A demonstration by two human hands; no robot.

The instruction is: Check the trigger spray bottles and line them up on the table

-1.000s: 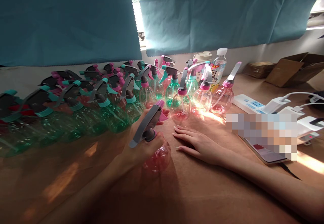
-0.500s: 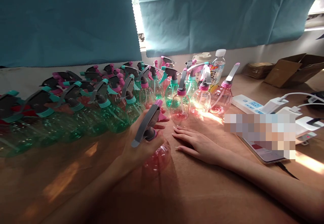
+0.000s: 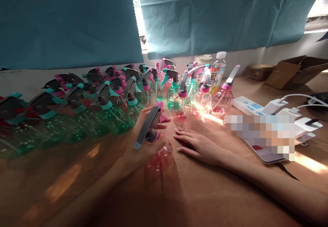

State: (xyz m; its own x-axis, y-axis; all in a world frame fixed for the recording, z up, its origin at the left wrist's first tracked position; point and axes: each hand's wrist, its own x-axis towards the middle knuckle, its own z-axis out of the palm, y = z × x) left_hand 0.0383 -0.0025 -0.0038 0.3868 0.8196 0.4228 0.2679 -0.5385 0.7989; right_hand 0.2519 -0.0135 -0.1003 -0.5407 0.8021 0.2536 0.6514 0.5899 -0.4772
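My left hand (image 3: pixel 143 145) is wrapped round the neck of a pink spray bottle (image 3: pixel 162 157), whose grey and pink trigger head points away from me. The bottle stands upright on the brown table (image 3: pixel 202 192), its upper body partly hidden by my fingers. To the right, my right hand (image 3: pixel 192 141) lies flat on the tabletop with its fingers stretched out, holding nothing. Just beyond the hands stands another pink spray bottle (image 3: pixel 181 109). A green spray bottle (image 3: pixel 115 119) is among several in the rows at the left.
A power strip (image 3: pixel 247 104) with white chargers and cables lies at the right, near a phone (image 3: pixel 263 154) partly blurred out. Behind are a drink bottle (image 3: pixel 219 64), a lidded cup (image 3: pixel 203 59) and an open cardboard box (image 3: pixel 289 71). Blue curtains (image 3: pixel 217 18) hang over the window.
The view has shifted very slightly, so things at the right sit a little further left. Both hands and the held spray bottle keep their places.
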